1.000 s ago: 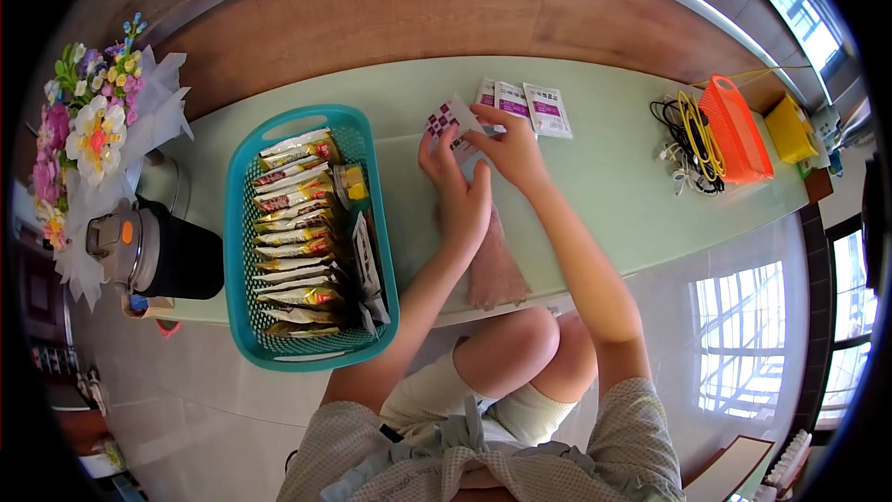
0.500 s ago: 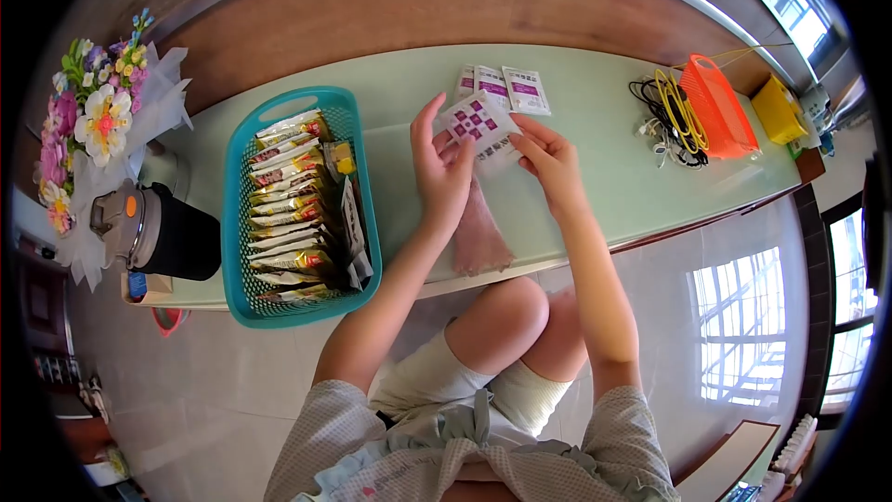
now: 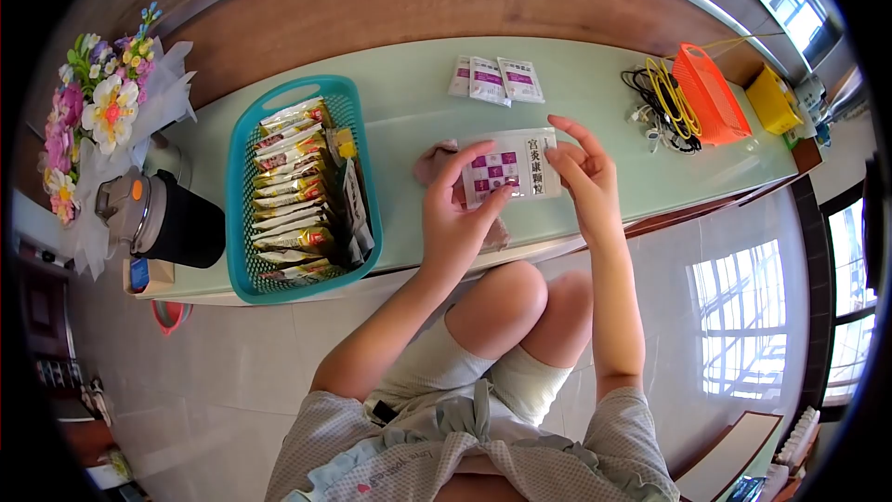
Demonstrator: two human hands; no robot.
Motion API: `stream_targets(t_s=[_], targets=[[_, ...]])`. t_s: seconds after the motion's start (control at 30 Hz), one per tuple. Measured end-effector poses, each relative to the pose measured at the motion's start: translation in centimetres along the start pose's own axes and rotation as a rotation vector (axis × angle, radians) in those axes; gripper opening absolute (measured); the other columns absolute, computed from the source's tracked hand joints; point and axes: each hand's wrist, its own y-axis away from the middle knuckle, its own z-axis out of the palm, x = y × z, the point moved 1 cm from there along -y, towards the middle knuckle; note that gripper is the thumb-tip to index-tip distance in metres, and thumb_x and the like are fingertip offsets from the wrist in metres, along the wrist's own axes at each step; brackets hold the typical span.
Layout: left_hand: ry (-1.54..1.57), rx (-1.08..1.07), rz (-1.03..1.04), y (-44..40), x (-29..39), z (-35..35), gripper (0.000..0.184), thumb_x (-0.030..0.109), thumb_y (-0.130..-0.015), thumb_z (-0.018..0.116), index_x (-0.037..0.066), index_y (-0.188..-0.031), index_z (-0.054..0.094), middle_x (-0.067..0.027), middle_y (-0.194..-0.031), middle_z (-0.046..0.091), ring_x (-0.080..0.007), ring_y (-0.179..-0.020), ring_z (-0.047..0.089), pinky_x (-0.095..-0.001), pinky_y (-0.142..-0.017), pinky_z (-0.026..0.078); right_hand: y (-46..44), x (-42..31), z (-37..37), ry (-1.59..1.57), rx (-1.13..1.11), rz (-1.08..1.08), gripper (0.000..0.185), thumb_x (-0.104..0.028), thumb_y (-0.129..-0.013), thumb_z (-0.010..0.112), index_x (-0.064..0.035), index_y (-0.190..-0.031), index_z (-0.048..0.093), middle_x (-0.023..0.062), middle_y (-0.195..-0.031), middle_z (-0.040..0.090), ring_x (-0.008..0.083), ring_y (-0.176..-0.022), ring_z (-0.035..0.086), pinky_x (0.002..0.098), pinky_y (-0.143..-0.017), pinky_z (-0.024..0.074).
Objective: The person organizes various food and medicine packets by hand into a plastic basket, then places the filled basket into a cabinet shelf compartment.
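A white medicine sachet (image 3: 509, 165) with purple squares and dark lettering is held up above the table, its printed face towards me. My left hand (image 3: 462, 212) is closed on its left end, with the thumb across the front and the fingers behind. My right hand (image 3: 587, 178) is at the right end, thumb and a finger on the edge, other fingers raised. Partly hidden behind the sachet and left hand lies a thin brownish-pink piece (image 3: 430, 165); I cannot make out its kind. Farther back lie several similar white-and-purple sachets (image 3: 489, 82), some overlapping.
Left of my hands stands a teal basket (image 3: 372, 177) with a row of upright packets (image 3: 293, 188). Beyond it are a dark lidded tumbler (image 3: 181, 223) and artificial flowers (image 3: 111, 116). At right sit coiled cables (image 3: 675, 102), an orange basket (image 3: 711, 98) and a yellow container (image 3: 773, 109).
The sachet has come lower and nearer to me and turned, so its lettering now stands at the right. Both hands moved with it, and the right hand's fingers have spread.
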Motion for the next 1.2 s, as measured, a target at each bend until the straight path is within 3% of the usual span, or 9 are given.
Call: stream_targets(t_s=[0.17,0.33,0.43,0.57,0.6,0.7,0.73,1.03,1.2], targets=[[0.070,0.022,-0.095,1.5,1.7,-0.1,0.049,-0.006,-0.082,0.066,0.002,-0.128,0.051,-0.0075,-0.114,0.059,-0.0119,-0.099,0.060,-0.0243,-0.082,0.051,1.5,-0.5,0.0,0.089,-0.025,-0.135,0.046,0.004,-0.086,0.059,-0.0024,-0.131,0.052,0.0022,-0.091,0.068,0.0024,-0.074,0.055,0.0166,-0.068,0.0439],[0.117,-0.068,-0.147,2.1,3.8,0.3,0.048,-0.003,-0.090,0.055,0.005,-0.136,0.043,-0.0061,-0.113,0.056,-0.0036,-0.081,0.051,-0.0178,-0.059,0.042,1.6,-1.0,-1.2,0.135,-0.149,-0.150,0.030,0.005,-0.086,0.060,0.0002,-0.115,0.063,-0.0011,-0.086,0.065,0.0007,-0.072,0.053,0.0151,-0.066,0.0406],[0.128,-0.148,-0.181,1.9,5.2,-0.1,0.054,-0.005,-0.088,0.056,0.001,-0.139,0.038,-0.0099,-0.131,0.047,-0.0139,-0.113,0.052,-0.0278,-0.094,0.046,1.3,-1.3,-0.9,0.117,-0.144,-0.140,0.024,0.003,-0.085,0.061,0.0013,-0.108,0.066,-0.0018,-0.086,0.065,0.0004,-0.072,0.052,0.0145,-0.064,0.0386],[0.185,-0.229,-0.179,2.1,8.7,-1.1,0.056,0.000,-0.091,0.054,0.004,-0.142,0.033,-0.0100,-0.136,0.042,-0.0158,-0.122,0.045,-0.0325,-0.105,0.035,1.1,-2.7,1.7,0.057,-0.089,-0.105,0.024,0.003,-0.085,0.062,0.0006,-0.108,0.067,-0.0029,-0.085,0.064,-0.0008,-0.070,0.050,0.0141,-0.062,0.0363],[0.042,-0.269,-0.163,2.0,8.7,-2.2,0.057,0.003,-0.090,0.055,0.005,-0.142,0.033,-0.0114,-0.141,0.037,-0.0201,-0.135,0.033,-0.0363,-0.112,0.024,0.9,-2.8,2.4,0.041,-0.097,-0.108,0.024,0.003,-0.085,0.062,0.0004,-0.108,0.067,-0.0033,-0.084,0.063,-0.0010,-0.069,0.049,0.0142,-0.061,0.0358],[-0.409,-0.237,0.057,1.4,10.1,-4.9,0.058,0.006,-0.088,0.056,0.005,-0.141,0.034,-0.0133,-0.146,0.031,-0.0222,-0.144,0.014,-0.0390,-0.115,0.012,0.6,-2.8,4.4,0.046,-0.145,-0.119,0.024,0.003,-0.085,0.063,-0.0003,-0.108,0.067,-0.0045,-0.081,0.061,-0.0016,-0.065,0.047,0.0139,-0.058,0.0339],[-0.354,-0.242,0.037,1.2,10.6,-5.8,0.057,0.010,-0.088,0.056,0.005,-0.141,0.035,-0.0141,-0.150,0.026,-0.0220,-0.146,-0.002,-0.0404,-0.116,0.004,0.5,-2.8,5.0,0.057,-0.165,-0.125,0.025,0.003,-0.085,0.063,-0.0006,-0.109,0.067,-0.0049,-0.080,0.061,-0.0018,-0.064,0.047,0.0137,-0.057,0.0332],[-0.919,-0.225,0.159,0.9,12.1,-11.6,0.030,0.017,-0.094,0.054,0.003,-0.121,0.058,-0.0172,-0.133,0.049,-0.0342,-0.130,0.039,-0.0404,-0.108,0.030,-0.2,-3.0,11.3,0.202,-0.299,-0.157,0.023,0.003,-0.085,0.063,-0.0004,-0.107,0.067,-0.0061,-0.077,0.053,-0.0012,-0.060,0.045,0.0168,-0.053,0.0343],[-0.700,-0.171,-0.041,0.8,12.9,-12.3,0.035,0.024,-0.101,0.040,0.000,-0.120,0.057,-0.0168,-0.109,0.064,-0.0275,-0.101,0.061,-0.0326,-0.091,0.043,-1.7,-3.3,13.5,0.399,-0.315,-0.233,0.022,0.000,-0.084,0.063,-0.0018,-0.105,0.068,-0.0049,-0.069,0.049,-0.0013,-0.056,0.043,0.0180,-0.049,0.0322]])
